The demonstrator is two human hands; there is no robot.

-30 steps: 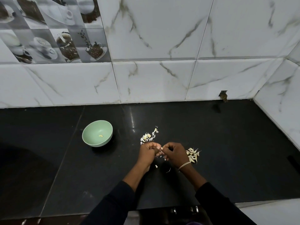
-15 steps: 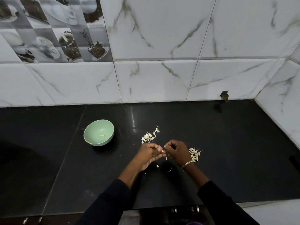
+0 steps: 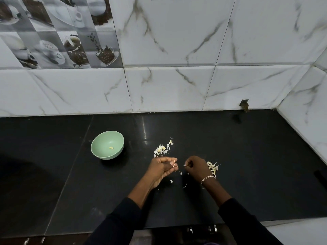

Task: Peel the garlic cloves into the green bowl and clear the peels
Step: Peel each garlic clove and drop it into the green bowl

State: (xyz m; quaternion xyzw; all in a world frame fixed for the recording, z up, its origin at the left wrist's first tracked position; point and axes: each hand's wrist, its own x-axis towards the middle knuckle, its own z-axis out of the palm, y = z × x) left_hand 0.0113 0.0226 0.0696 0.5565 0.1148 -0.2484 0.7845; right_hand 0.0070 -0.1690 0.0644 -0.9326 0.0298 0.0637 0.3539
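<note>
Left hand [image 3: 161, 167]: fingers curled, pinching garlic clove [image 3: 174, 163] at tips. Right hand [image 3: 196, 167]: fingers pinching peel sliver [image 3: 185, 165]. Green bowl [image 3: 101, 154] at 10 o'clock, one peeled clove [image 3: 111, 148] inside. Peel heap [image 3: 163, 148] at 12 o'clock. Risk: slick clove slips onto worktop [image 3: 247, 156]; loose flakes [image 3: 171, 181] scatter, complicating cleanup.

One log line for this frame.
phase: peeling; left hand: holds garlic clove; right hand: pinches peel scrap; green bowl: one peeled clove; counter: loose peels

The bowl [image 3: 103, 141] is pale green, the clove [image 3: 111, 148] in it pale yellow; the worktop [image 3: 230, 156] glossy black; the wall tiles [image 3: 177, 41] white with grey marble veining; one panel [image 3: 58, 32] prints grey-and-brown coffee cups; peels [image 3: 163, 148] off-white; sleeves [image 3: 120, 221] black.
</note>
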